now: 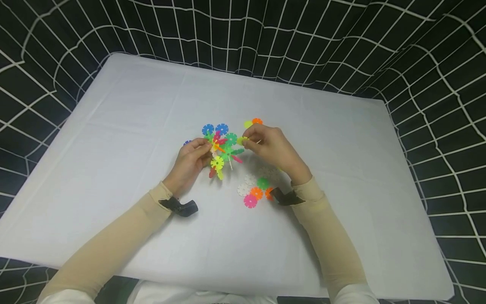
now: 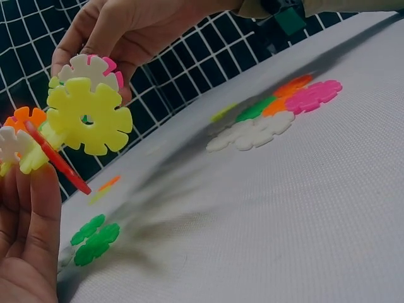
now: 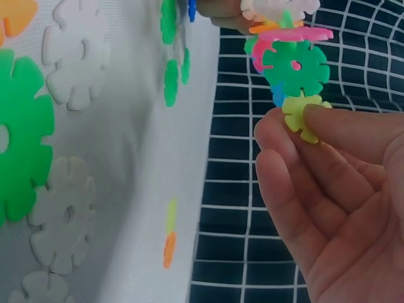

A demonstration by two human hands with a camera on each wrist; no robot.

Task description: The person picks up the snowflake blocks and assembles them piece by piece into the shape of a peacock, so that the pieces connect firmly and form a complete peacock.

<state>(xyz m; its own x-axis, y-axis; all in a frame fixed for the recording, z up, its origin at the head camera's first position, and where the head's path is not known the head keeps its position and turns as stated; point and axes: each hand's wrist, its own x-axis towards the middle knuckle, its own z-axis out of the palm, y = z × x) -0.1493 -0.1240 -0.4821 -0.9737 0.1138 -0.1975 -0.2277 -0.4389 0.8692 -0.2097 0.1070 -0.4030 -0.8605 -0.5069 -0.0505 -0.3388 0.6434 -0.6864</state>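
Note:
My left hand (image 1: 189, 164) grips a cluster of interlocked plastic snowflake discs (image 1: 228, 153) in green, pink, yellow, orange, white and red, held up over the white table. A yellow disc (image 1: 217, 163) shows on its near side. Between thumb and fingers, my right hand (image 1: 276, 148) pinches a small yellow-green disc (image 3: 298, 115). That disc sits right at the edge of a green disc (image 3: 297, 68) of the cluster in the right wrist view. The left fingertips are partly hidden behind the pieces.
Loose discs lie near the right wrist, among them a pink one (image 1: 250, 201), an orange one (image 1: 256, 193), a green one (image 1: 263, 183) and several white ones. Blue discs (image 1: 222, 129) show beyond the cluster. An orange disc (image 1: 257, 121) lies behind the right hand. Dark netted curtains (image 1: 243, 38) surround the table.

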